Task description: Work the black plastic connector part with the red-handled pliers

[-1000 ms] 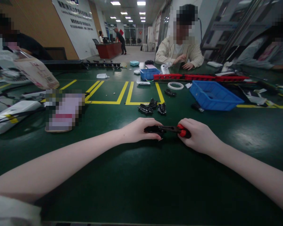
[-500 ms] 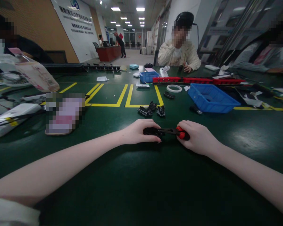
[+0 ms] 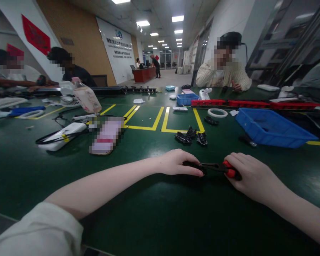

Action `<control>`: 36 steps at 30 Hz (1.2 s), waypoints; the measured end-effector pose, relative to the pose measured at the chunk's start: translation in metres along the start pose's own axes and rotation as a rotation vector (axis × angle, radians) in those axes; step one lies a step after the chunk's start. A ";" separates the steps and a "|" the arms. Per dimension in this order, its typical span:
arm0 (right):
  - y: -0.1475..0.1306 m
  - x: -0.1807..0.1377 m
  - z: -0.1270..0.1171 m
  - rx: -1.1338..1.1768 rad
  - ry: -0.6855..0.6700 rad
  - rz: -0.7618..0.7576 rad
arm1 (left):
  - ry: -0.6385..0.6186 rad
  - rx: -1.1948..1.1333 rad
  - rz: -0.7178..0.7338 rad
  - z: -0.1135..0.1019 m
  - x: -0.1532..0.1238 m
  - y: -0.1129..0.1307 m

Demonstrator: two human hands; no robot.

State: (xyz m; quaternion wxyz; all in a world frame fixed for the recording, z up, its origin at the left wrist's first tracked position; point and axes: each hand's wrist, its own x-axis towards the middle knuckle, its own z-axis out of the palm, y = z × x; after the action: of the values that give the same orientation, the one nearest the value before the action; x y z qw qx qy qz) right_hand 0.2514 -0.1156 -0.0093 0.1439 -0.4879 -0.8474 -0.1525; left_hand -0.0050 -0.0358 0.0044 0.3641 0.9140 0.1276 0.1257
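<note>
My left hand [image 3: 177, 163] is closed around a small black part [image 3: 192, 164], pinched between thumb and fingers just above the green table [image 3: 149, 217]. From the right, my right hand [image 3: 245, 172] grips a pair of pliers [image 3: 230, 171] by their red and black handles. The pliers' dark jaws reach to the black part, near my left fingertips; whether they bite on it I cannot tell. Beyond my hands lies a small cluster of black parts [image 3: 191, 135], similar in look. The held part's exact shape is mostly hidden by my fingers.
A blue bin [image 3: 274, 133] stands at right, with a tape roll [image 3: 217, 113] to its left. At left are a phone [image 3: 106, 137], a white device with black cable [image 3: 65, 137] and a tilted bottle [image 3: 87, 96]. Several people sit around the table, one opposite [image 3: 224, 73].
The camera view has turned left and tilted up, so everything appears farther right and lower. My hands keep the same hold on the black part and the pliers.
</note>
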 end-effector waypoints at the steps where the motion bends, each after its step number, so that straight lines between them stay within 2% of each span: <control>1: 0.000 0.000 0.000 -0.005 0.010 -0.004 | -0.003 -0.003 0.000 0.000 0.000 0.000; 13: -0.004 0.001 -0.003 -0.016 0.006 -0.016 | -0.014 -0.007 -0.036 0.001 0.000 0.003; 19: -0.003 0.002 -0.002 0.106 -0.062 0.089 | 0.143 0.049 -0.001 0.002 0.001 0.006; 23: -0.007 0.007 -0.005 0.195 -0.135 0.175 | 0.196 0.139 -0.003 0.004 0.001 0.007; 27: -0.011 0.008 -0.008 0.237 -0.155 0.206 | 0.270 0.242 0.003 0.007 0.000 0.005; 30: -0.012 0.006 -0.008 0.249 -0.160 0.209 | 0.329 0.230 0.022 0.007 -0.002 0.005; 33: -0.013 0.007 -0.009 0.244 -0.161 0.217 | 0.340 0.181 0.011 0.007 -0.002 0.006; 36: -0.014 0.008 -0.010 0.222 -0.154 0.222 | 0.283 0.162 -0.051 0.006 -0.001 0.008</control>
State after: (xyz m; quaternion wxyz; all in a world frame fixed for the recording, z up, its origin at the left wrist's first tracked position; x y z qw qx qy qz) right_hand 0.2368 -0.1199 0.0009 0.1476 -0.5697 -0.8085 -0.0036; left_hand -0.0029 -0.0459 0.0053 0.2708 0.9099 0.2106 0.2332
